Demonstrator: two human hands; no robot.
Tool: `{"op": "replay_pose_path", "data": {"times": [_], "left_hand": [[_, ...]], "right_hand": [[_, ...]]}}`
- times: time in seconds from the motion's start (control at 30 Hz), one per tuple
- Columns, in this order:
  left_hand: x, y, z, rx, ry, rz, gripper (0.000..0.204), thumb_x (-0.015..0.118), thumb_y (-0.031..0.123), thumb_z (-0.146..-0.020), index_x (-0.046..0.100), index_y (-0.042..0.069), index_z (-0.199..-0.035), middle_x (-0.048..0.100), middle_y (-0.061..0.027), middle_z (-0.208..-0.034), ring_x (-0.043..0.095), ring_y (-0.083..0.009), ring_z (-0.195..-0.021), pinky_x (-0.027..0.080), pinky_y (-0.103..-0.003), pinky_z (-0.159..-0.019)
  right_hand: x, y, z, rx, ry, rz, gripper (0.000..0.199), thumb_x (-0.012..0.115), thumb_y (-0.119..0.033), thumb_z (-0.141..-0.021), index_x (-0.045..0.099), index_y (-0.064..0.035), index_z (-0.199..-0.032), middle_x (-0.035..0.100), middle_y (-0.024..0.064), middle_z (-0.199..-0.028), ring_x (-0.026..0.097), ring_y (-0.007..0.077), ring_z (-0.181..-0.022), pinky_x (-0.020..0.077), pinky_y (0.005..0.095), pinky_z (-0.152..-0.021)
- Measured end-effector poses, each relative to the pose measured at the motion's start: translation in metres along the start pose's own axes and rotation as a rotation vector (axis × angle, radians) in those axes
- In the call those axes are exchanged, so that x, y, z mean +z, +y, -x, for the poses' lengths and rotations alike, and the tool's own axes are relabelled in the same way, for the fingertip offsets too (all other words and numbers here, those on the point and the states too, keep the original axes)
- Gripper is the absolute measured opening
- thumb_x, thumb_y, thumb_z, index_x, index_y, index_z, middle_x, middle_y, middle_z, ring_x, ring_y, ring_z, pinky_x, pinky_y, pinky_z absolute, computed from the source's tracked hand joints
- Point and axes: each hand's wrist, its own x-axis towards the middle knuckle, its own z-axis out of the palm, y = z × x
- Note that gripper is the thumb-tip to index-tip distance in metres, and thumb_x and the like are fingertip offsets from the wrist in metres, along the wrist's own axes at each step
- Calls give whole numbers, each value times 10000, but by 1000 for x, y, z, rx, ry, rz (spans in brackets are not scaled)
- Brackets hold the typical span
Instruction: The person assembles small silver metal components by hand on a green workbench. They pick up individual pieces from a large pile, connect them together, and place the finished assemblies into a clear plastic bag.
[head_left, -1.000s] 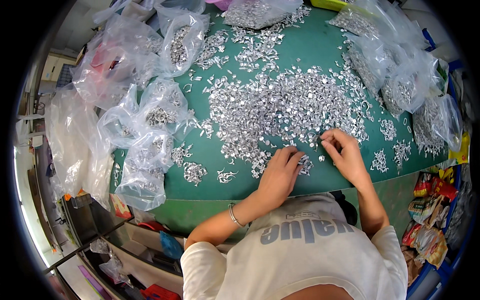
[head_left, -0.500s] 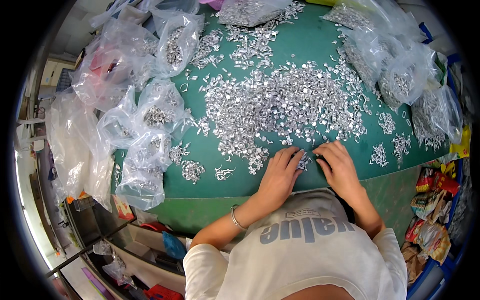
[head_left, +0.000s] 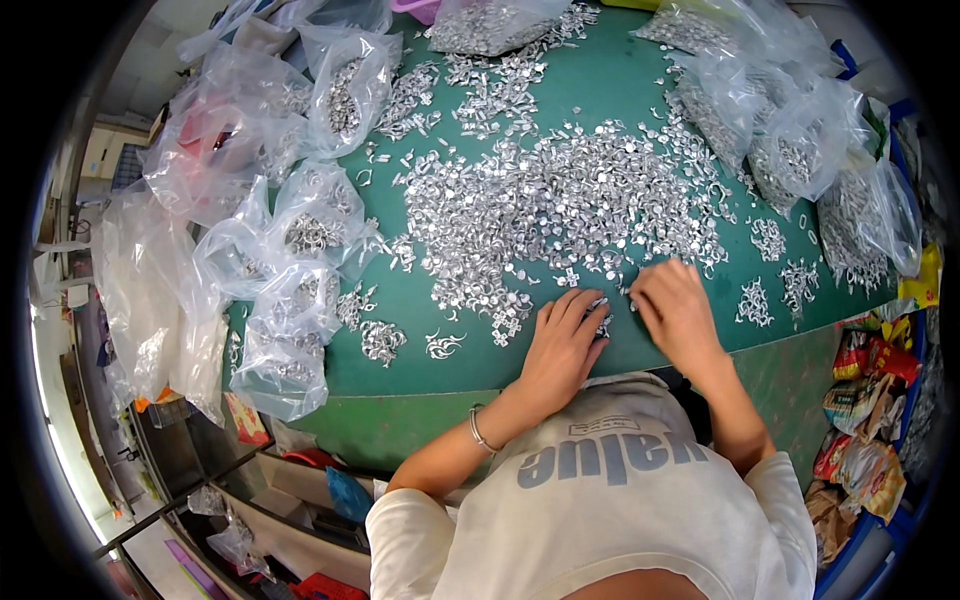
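Observation:
A broad heap of small silver metal pieces [head_left: 560, 200] covers the middle of the green table [head_left: 440, 375]. At its near edge, my left hand [head_left: 560, 345] is cupped, fingers curled round a few silver pieces [head_left: 603, 318] that show beside the fingertips. Just to the right, my right hand [head_left: 675, 310] has thumb and forefinger pinched together at the heap's edge. A tiny silver piece [head_left: 632, 303] shows at those fingertips; its exact shape is too small to make out.
Clear plastic bags of metal pieces [head_left: 285, 335] line the left side, and more bulging bags [head_left: 860, 225] stand at the right. Little sorted piles [head_left: 383, 342] lie left of my hands, others [head_left: 754, 303] to the right. Colourful packets [head_left: 860, 400] fill a rack at far right.
My right hand has moved up and slightly away from the left, its fingers now pinched at the heap's edge. My left hand has stayed nearly in place over its few pieces.

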Motion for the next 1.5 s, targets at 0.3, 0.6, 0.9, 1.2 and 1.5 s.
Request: {"op": "replay_pose_path", "data": {"times": [0.3, 0.6, 0.9, 1.2, 1.5], "left_hand": [[1, 3, -1, 74, 50, -59, 200, 692, 58, -727, 627, 52, -917, 533, -86, -1055, 491, -278, -1039, 350, -411, -839], [-2, 10, -16, -103, 89, 173, 143, 662, -10, -737, 612, 51, -856, 593, -74, -958, 554, -253, -952, 392, -363, -822], [-40, -37, -60, -166, 440, -322, 299, 600, -13, -775, 569, 40, -1068, 545, -126, -1127, 511, -297, -1016, 364, -404, -847], [-19, -20, -54, -71, 170, -324, 366, 608, 26, -804, 546, 64, -1163, 513, -105, -1217, 471, -290, -1172, 300, -503, -999], [-35, -35, -109, 80, 196, -244, 240, 614, 49, -810, 609, 40, -1050, 537, -120, -1167, 516, -303, -1071, 321, -485, -979]], "right_hand": [[-14, 8, -9, 88, 194, -24, 166, 654, -16, -757, 604, 0, -915, 596, 112, -924, 541, 299, -880, 419, 369, -793], [-12, 9, 8, 131, 108, -48, 158, 660, -16, -750, 607, 1, -898, 593, 109, -917, 539, 292, -877, 415, 363, -784], [-18, 16, 0, 165, 179, 18, 189, 648, -19, -765, 598, -15, -948, 598, 115, -972, 537, 299, -928, 409, 371, -817], [24, 24, -29, 205, 188, 291, 504, 618, -144, -833, 437, -4, -1282, 439, 209, -1315, 385, 360, -1248, 290, 462, -1019], [23, -5, -22, 66, 68, -186, 369, 611, -79, -823, 524, -9, -1175, 532, 187, -1202, 474, 351, -1153, 360, 433, -985]]}}
